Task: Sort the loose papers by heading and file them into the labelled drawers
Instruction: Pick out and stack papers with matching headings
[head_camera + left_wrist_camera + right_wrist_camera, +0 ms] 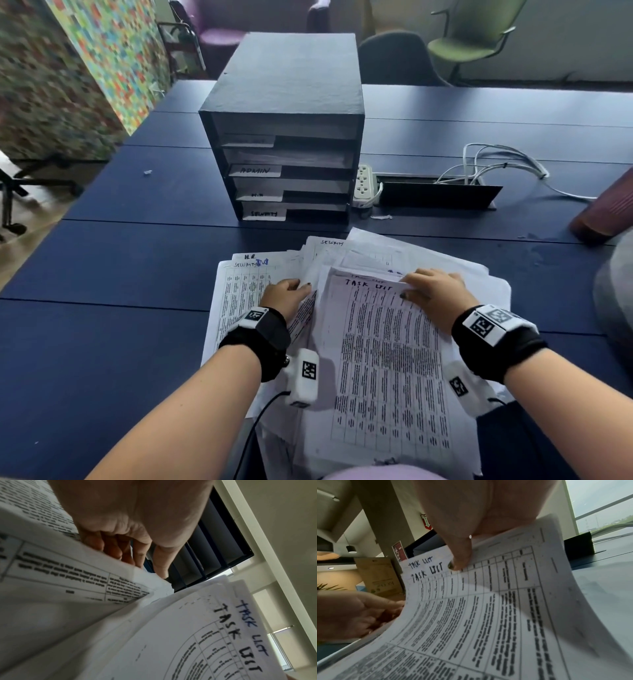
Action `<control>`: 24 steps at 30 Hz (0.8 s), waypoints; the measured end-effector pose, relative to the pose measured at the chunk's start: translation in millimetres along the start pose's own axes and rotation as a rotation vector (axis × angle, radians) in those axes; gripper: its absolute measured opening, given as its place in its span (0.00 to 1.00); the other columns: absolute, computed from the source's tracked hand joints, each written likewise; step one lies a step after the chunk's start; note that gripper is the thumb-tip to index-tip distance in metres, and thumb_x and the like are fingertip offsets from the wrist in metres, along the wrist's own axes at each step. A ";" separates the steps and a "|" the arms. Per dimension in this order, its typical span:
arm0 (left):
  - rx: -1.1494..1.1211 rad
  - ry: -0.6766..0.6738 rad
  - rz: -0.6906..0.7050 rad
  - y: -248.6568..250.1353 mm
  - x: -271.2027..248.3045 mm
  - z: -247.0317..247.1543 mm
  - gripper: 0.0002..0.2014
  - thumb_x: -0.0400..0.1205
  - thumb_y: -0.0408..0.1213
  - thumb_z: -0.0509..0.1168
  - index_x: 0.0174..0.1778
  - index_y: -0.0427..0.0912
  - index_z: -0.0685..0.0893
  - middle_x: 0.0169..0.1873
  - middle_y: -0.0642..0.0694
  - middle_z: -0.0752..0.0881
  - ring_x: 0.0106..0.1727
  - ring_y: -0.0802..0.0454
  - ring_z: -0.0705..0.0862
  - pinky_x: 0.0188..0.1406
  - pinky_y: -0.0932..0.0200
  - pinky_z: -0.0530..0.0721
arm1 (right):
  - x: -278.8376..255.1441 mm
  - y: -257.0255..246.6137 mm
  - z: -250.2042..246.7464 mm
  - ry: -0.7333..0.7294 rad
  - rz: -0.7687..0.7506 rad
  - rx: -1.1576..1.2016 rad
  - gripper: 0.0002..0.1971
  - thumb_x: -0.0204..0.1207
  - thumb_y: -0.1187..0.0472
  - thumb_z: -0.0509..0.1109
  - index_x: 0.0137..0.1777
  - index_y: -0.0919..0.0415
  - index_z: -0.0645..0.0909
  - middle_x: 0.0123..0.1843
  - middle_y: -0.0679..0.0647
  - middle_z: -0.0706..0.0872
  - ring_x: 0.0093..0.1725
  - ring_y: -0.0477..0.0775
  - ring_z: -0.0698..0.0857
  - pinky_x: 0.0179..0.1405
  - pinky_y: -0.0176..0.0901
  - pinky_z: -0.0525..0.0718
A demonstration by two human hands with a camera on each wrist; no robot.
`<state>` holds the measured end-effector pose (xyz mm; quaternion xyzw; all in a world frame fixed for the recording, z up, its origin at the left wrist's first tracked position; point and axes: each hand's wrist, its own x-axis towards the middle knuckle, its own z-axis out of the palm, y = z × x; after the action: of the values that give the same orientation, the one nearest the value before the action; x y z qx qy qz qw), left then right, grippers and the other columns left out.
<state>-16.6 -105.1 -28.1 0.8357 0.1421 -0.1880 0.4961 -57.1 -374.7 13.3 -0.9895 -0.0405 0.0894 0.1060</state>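
Right hand (432, 287) pinches the "TASK LIST" sheet (390, 359) top edge; left hand (287, 294) grasps papers (236, 301) beside it, before the drawer unit (284, 137).

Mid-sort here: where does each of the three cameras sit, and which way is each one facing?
Head: above the table, looking forward and down at the drawer unit; shows both forearms, left hand and right hand.
Left wrist: under the left hand, looking along its fingers toward the drawers.
Right wrist: under the right hand, whose thumb presses the sheet.
All three share the TASK LIST sheet.
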 end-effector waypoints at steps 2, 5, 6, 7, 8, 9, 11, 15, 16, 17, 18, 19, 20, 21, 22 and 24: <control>0.022 -0.006 -0.005 1.5 0.8 -0.4 0.22 0.81 0.44 0.67 0.69 0.39 0.78 0.63 0.45 0.82 0.62 0.46 0.80 0.59 0.63 0.73 | 0.0 1.4 -0.4 0.060 -0.013 0.005 0.14 0.79 0.47 0.63 0.61 0.49 0.81 0.56 0.46 0.84 0.61 0.52 0.79 0.57 0.46 0.65; 0.037 0.079 0.006 0.1 6.8 0.3 0.19 0.75 0.44 0.72 0.61 0.43 0.82 0.60 0.43 0.84 0.59 0.46 0.83 0.65 0.53 0.79 | 3.4 5.3 -4.1 0.066 -0.024 0.025 0.14 0.79 0.49 0.64 0.59 0.52 0.82 0.55 0.48 0.85 0.60 0.54 0.80 0.55 0.46 0.66; 0.054 0.102 0.007 1.1 6.9 1.6 0.18 0.75 0.44 0.73 0.59 0.43 0.82 0.58 0.43 0.84 0.58 0.46 0.83 0.65 0.51 0.80 | 4.6 6.4 -4.3 0.066 -0.032 0.025 0.13 0.79 0.49 0.64 0.59 0.52 0.82 0.54 0.48 0.85 0.60 0.54 0.80 0.55 0.46 0.67; 0.067 0.120 0.013 2.4 6.7 3.3 0.18 0.75 0.43 0.72 0.58 0.43 0.82 0.57 0.43 0.85 0.58 0.45 0.83 0.64 0.50 0.80 | 5.5 6.3 -4.0 0.069 -0.041 0.027 0.13 0.79 0.49 0.64 0.59 0.52 0.82 0.54 0.48 0.85 0.60 0.54 0.80 0.56 0.46 0.67; 0.064 0.121 0.017 4.2 5.6 5.0 0.17 0.75 0.43 0.71 0.59 0.42 0.82 0.58 0.43 0.84 0.58 0.45 0.83 0.64 0.51 0.80 | 5.7 5.9 -3.0 0.074 -0.048 0.035 0.13 0.79 0.50 0.64 0.59 0.52 0.82 0.54 0.48 0.85 0.59 0.54 0.80 0.56 0.46 0.67; 0.039 0.107 0.030 6.7 3.8 6.8 0.17 0.77 0.42 0.70 0.61 0.41 0.80 0.58 0.43 0.83 0.58 0.45 0.82 0.63 0.53 0.79 | 6.0 5.0 -2.0 0.081 -0.055 0.046 0.13 0.79 0.50 0.65 0.58 0.52 0.82 0.54 0.48 0.85 0.59 0.54 0.81 0.56 0.46 0.67; -0.014 0.038 0.046 13.6 -5.1 10.7 0.18 0.81 0.43 0.65 0.65 0.42 0.75 0.58 0.45 0.81 0.55 0.47 0.80 0.54 0.58 0.77 | 6.0 4.1 1.3 0.077 -0.056 0.064 0.12 0.78 0.50 0.65 0.58 0.51 0.82 0.53 0.47 0.84 0.57 0.54 0.81 0.56 0.45 0.66; -0.111 0.015 0.099 21.3 -22.7 16.8 0.16 0.87 0.46 0.54 0.66 0.45 0.77 0.54 0.49 0.80 0.55 0.52 0.77 0.53 0.62 0.71 | 8.5 7.1 3.6 0.044 -0.050 0.120 0.12 0.75 0.50 0.70 0.55 0.52 0.84 0.50 0.48 0.84 0.52 0.55 0.82 0.57 0.45 0.72; -0.150 0.029 0.101 22.7 -26.4 17.8 0.18 0.87 0.47 0.52 0.66 0.44 0.79 0.52 0.51 0.79 0.56 0.53 0.76 0.55 0.64 0.69 | 9.3 8.4 3.0 0.064 -0.059 0.153 0.12 0.73 0.51 0.71 0.53 0.54 0.85 0.49 0.49 0.84 0.52 0.58 0.82 0.55 0.45 0.74; -0.165 0.047 0.097 23.2 -28.2 18.2 0.20 0.87 0.49 0.50 0.63 0.42 0.82 0.50 0.51 0.80 0.55 0.54 0.77 0.55 0.65 0.69 | 10.5 9.3 2.0 0.095 -0.072 0.183 0.10 0.71 0.52 0.73 0.50 0.56 0.86 0.50 0.51 0.83 0.52 0.59 0.82 0.54 0.45 0.76; -0.154 0.057 0.091 23.7 -30.0 19.1 0.22 0.87 0.50 0.51 0.59 0.41 0.85 0.47 0.51 0.82 0.51 0.53 0.78 0.50 0.65 0.70 | 11.1 9.9 0.5 0.128 -0.081 0.194 0.09 0.69 0.53 0.75 0.46 0.57 0.88 0.54 0.52 0.82 0.54 0.59 0.81 0.55 0.45 0.76; -0.128 0.069 0.092 24.7 -31.5 19.8 0.22 0.87 0.50 0.52 0.52 0.41 0.87 0.42 0.50 0.83 0.46 0.52 0.78 0.44 0.65 0.70 | 11.5 9.6 -1.9 0.160 -0.090 0.181 0.08 0.67 0.53 0.77 0.42 0.56 0.88 0.62 0.54 0.79 0.60 0.59 0.77 0.60 0.47 0.74; -0.113 0.073 0.096 25.1 -32.0 20.9 0.20 0.86 0.50 0.54 0.43 0.42 0.87 0.36 0.49 0.82 0.40 0.51 0.77 0.36 0.63 0.70 | 12.1 9.3 -4.4 0.187 -0.101 0.164 0.07 0.66 0.52 0.78 0.40 0.54 0.88 0.70 0.54 0.75 0.66 0.60 0.72 0.67 0.51 0.70; -0.119 0.068 0.097 25.5 -32.7 21.7 0.20 0.85 0.50 0.57 0.34 0.43 0.84 0.30 0.49 0.79 0.35 0.51 0.75 0.29 0.63 0.70 | 12.7 9.3 -7.3 0.207 -0.118 0.159 0.06 0.64 0.52 0.79 0.38 0.52 0.88 0.77 0.53 0.68 0.72 0.59 0.67 0.72 0.54 0.65; -0.127 0.058 0.096 25.9 -33.7 22.5 0.20 0.83 0.50 0.60 0.28 0.44 0.80 0.27 0.48 0.77 0.31 0.51 0.73 0.24 0.64 0.68 | 13.4 9.3 -9.6 0.205 -0.139 0.161 0.05 0.64 0.51 0.79 0.38 0.50 0.88 0.81 0.50 0.61 0.77 0.58 0.61 0.76 0.55 0.60; -0.132 0.029 0.099 24.2 -33.2 25.6 0.18 0.80 0.49 0.66 0.27 0.42 0.79 0.25 0.46 0.74 0.27 0.52 0.69 0.19 0.66 0.66 | 16.0 9.9 -12.7 0.165 -0.194 0.153 0.05 0.64 0.49 0.79 0.38 0.47 0.88 0.82 0.43 0.52 0.82 0.55 0.53 0.79 0.57 0.53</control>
<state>-40.4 -140.7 -5.4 0.8098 0.1197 -0.1414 0.5566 -38.5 -385.3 20.7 -0.9739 -0.1203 0.0002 0.1922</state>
